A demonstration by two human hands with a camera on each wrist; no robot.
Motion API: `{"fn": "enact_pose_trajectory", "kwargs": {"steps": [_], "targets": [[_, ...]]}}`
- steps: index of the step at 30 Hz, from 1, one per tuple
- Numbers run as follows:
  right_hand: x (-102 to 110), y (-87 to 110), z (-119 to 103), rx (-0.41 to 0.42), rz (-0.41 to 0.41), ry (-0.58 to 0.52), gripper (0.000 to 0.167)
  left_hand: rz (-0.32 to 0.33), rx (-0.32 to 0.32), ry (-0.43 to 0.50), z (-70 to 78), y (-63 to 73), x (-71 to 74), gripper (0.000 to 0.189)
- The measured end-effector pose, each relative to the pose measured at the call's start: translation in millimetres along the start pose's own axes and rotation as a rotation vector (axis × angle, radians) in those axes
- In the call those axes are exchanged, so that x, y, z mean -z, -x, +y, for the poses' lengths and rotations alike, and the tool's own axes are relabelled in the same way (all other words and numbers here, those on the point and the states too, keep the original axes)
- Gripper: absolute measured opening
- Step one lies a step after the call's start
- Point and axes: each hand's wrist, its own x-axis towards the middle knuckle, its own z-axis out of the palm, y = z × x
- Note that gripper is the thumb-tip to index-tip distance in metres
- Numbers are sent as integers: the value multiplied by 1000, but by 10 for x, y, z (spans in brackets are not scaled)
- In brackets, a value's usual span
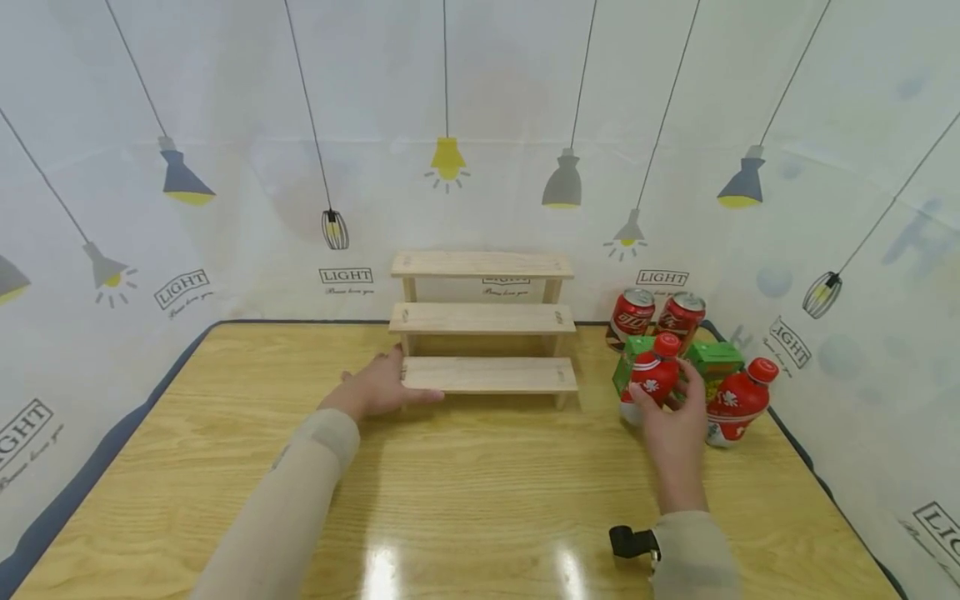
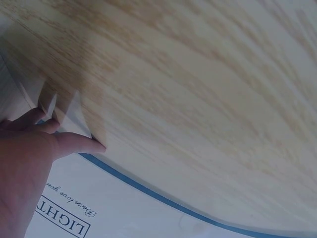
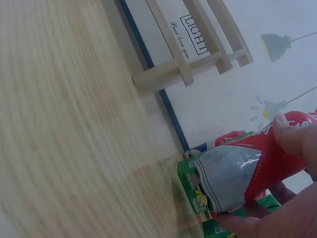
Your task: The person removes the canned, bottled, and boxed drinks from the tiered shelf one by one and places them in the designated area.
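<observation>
In the head view my right hand (image 1: 675, 425) holds a red drink bottle (image 1: 654, 377) with a red cap, thumb on one side and fingers on the other. Its pale lower part shows in the right wrist view; whether the base touches the table I cannot tell. Green drink boxes (image 1: 714, 358) stand just behind it, and a second red bottle (image 1: 738, 404) stands to its right. My left hand (image 1: 378, 385) is at the left end of a three-step wooden rack (image 1: 487, 375), its thumb stretched along the front of the lowest step. The rack hides some fingertips.
Two red cans (image 1: 630, 317) stand at the back right, behind the green boxes. The wooden table (image 1: 480, 492) has a dark blue edge and meets white printed cloth (image 1: 495, 100) at the back and sides.
</observation>
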Motion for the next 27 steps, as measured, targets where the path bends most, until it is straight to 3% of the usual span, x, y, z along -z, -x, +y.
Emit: {"fn": "enact_pose_trajectory", "kwargs": {"steps": [8,14,21,27], "targets": [[118,18,96,9,46,45,79,-3,0,-2,-31,-21,0,149],[97,-7,167,-11,33,63,81,-14,6,-25,-40,28,55,148],[71,-6,207,-28,14,45,83,29,-37,-54,-88,107,55,138],[86,-6,153,-30,-3,31,95,68,-55,-177,-59,232,60,138]]}}
